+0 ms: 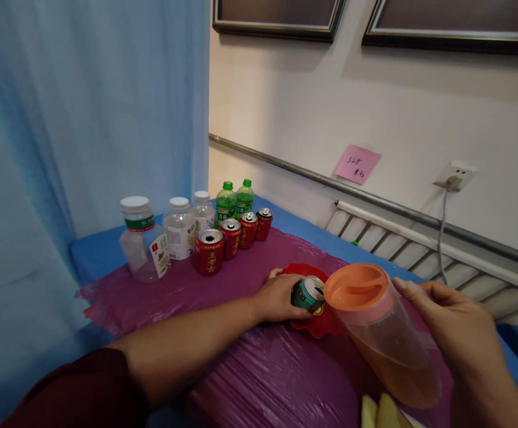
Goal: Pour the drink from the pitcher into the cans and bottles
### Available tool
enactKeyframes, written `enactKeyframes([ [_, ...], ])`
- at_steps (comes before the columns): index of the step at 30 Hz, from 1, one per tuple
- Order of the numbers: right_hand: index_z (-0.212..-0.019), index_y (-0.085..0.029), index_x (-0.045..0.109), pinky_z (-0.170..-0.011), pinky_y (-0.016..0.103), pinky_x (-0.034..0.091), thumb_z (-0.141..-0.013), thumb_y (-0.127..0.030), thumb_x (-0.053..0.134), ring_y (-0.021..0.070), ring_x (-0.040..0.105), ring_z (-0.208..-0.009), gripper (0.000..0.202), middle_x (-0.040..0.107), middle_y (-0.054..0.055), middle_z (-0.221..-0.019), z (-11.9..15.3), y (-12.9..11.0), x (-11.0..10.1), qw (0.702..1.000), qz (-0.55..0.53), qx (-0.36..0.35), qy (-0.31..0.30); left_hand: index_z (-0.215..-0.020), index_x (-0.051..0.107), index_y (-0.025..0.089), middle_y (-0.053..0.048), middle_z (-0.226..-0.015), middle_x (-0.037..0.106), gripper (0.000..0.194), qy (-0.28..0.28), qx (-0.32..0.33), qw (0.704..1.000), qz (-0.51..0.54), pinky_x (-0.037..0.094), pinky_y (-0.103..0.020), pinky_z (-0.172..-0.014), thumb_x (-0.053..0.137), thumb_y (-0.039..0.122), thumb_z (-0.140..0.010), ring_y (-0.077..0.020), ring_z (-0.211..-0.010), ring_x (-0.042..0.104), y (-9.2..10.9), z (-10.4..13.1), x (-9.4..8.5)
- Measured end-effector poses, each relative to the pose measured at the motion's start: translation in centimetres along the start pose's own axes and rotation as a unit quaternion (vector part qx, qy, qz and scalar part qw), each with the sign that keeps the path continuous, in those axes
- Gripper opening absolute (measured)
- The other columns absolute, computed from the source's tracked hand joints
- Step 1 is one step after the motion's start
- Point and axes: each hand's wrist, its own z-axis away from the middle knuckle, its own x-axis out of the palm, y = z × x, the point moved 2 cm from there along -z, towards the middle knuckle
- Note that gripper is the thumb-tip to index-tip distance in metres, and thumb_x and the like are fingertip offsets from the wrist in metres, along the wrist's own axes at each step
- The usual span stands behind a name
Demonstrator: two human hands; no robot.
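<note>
My left hand (281, 296) is wrapped round a small green drink can (306, 297), whose opened top faces up and right. Under the can lies a red scalloped plate (319, 328). My right hand (450, 315) grips a clear pitcher (388, 351) with an orange lid (357, 286). The pitcher leans left, so its lid comes right up to the can's top; whether they touch I cannot tell. Brownish liquid shows in the lower part of the pitcher. No stream of liquid is visible between the two.
Several red cans (209, 254) stand in a row on the purple plastic sheet (259, 368). Behind them are clear jars with white caps (145, 249) and two green bottles (226, 205). Something yellow (386, 412) lies at the front edge. A radiator (419, 255) lines the wall; a blue curtain (94, 119) hangs left.
</note>
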Motion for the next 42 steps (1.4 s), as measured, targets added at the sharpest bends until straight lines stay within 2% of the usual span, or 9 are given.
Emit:
enactKeyframes([
  [7,-0.065,-0.020,0.068,-0.044,0.020,0.038,-0.052,-0.067,0.083,0.0139,0.051,-0.059,0.051,0.059,-0.003,-0.061,0.06,-0.03,0.00,1.000,-0.017,0.019,0.001,-0.121,0.066,0.027,-0.002,-0.118,0.075,0.064,0.001,-0.001,1.000,0.000,0.023,-0.049,-0.119,0.080,0.059,-0.068,-0.0306,-0.113,0.066,-0.01,0.00,0.06],
  [19,-0.065,-0.019,0.069,-0.044,0.022,0.040,-0.054,-0.065,0.083,0.0167,0.055,-0.061,0.049,0.061,0.000,-0.062,0.06,-0.02,-0.06,1.000,-0.008,0.001,0.000,-0.122,0.065,0.026,-0.003,-0.120,0.074,0.065,-0.004,-0.004,1.000,0.001,0.024,-0.050,-0.117,0.080,0.059,-0.068,-0.0303,-0.113,0.065,0.00,-0.02,0.08],
  [31,-0.062,-0.020,0.067,-0.044,0.021,0.038,-0.054,-0.066,0.081,0.0135,0.049,-0.057,0.049,0.057,-0.003,-0.058,0.55,-0.48,0.00,1.000,-0.011,0.015,0.009,-0.121,0.065,0.026,-0.003,-0.120,0.074,0.065,-0.003,-0.004,1.000,-0.008,0.026,-0.049,-0.117,0.081,0.059,-0.067,-0.0307,-0.113,0.066,-0.16,-0.07,0.20],
  [42,-0.064,-0.020,0.069,-0.045,0.021,0.038,-0.049,-0.068,0.082,0.0139,0.051,-0.059,0.052,0.058,-0.003,-0.059,0.31,-0.32,-0.05,1.000,-0.010,0.028,0.007,-0.120,0.065,0.026,-0.003,-0.120,0.074,0.064,-0.004,-0.005,1.000,-0.003,0.025,-0.051,-0.117,0.080,0.060,-0.068,-0.0315,-0.113,0.066,-0.05,-0.05,0.14],
])
